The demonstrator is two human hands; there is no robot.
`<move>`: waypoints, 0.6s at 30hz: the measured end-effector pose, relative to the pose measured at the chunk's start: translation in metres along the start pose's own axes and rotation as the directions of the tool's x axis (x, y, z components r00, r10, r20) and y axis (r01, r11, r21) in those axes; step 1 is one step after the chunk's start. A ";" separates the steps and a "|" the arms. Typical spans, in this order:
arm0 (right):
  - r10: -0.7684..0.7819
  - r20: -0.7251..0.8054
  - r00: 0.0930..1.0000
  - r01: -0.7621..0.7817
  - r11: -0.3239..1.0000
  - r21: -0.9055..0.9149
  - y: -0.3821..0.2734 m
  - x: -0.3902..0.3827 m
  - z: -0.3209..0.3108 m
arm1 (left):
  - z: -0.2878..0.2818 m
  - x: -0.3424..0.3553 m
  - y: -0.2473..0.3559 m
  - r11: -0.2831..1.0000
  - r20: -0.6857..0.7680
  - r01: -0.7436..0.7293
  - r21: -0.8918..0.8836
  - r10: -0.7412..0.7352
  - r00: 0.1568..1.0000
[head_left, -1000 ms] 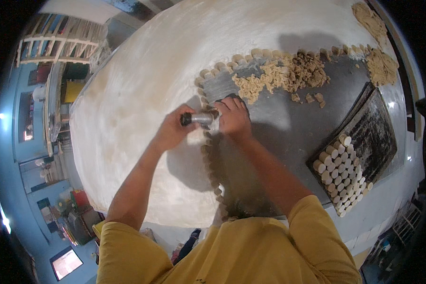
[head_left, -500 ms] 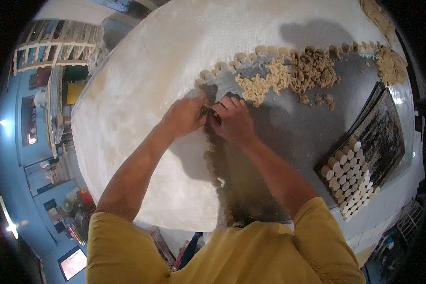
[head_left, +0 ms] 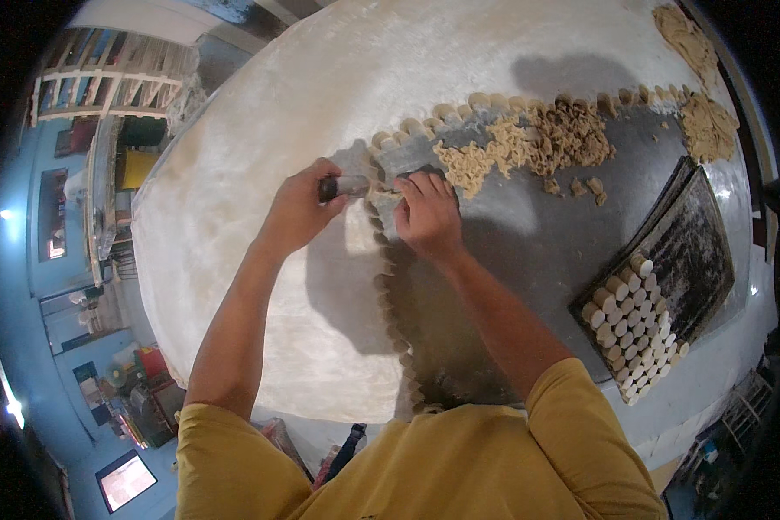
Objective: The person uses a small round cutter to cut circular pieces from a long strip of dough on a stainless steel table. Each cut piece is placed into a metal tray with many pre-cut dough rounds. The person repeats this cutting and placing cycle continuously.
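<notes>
My left hand [head_left: 299,208] grips a short metal tube-like cutter [head_left: 348,186] with a dark end, held on its side over the edge of a rolled-out dough sheet [head_left: 260,165]. That edge is scalloped by round cuts. Close by, my right hand [head_left: 432,215] is closed, its fingers curled over a dark piece [head_left: 426,172] that they mostly hide. A small pale bit, perhaps dough, shows between its thumb and the cutter. Beyond my right hand, curly dough scraps [head_left: 468,165] lie heaped on the grey tabletop [head_left: 503,251].
At the right, several cut dough rounds [head_left: 628,321] stand in rows on stacked dark trays [head_left: 689,260]. Larger dough lumps [head_left: 708,127] sit at the far right edge. A slatted rack [head_left: 104,87] stands beyond the table's left side.
My left hand has moved left and slightly up, away from my right hand, and the metal cutter now shows in it. My right hand has barely shifted.
</notes>
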State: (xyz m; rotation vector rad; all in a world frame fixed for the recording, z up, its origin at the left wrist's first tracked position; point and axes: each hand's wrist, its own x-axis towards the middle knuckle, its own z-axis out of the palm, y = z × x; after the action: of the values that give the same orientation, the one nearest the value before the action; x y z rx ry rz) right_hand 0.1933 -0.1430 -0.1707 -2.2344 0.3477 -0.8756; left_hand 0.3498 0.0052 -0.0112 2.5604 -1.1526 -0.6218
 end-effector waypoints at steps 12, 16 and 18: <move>-0.001 0.154 0.988 -0.006 0.999 0.045 0.001 0.015 0.004 | -0.013 0.025 0.039 0.890 0.153 -0.160 0.428 0.103 0.983; -0.057 0.100 0.993 0.042 0.989 0.143 0.004 0.027 0.012 | -0.014 0.016 0.049 0.892 0.126 -0.130 0.433 0.083 0.989; -0.040 0.119 0.992 0.022 0.988 0.151 0.003 0.029 0.014 | -0.009 0.011 0.049 0.870 0.116 -0.147 0.471 0.105 0.988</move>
State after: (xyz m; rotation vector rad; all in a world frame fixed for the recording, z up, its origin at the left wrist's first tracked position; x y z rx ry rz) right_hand 0.2246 -0.1518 -0.1660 -2.1469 0.1848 -0.7518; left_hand 0.3289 -0.0341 0.0138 2.8409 -1.6709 -0.4625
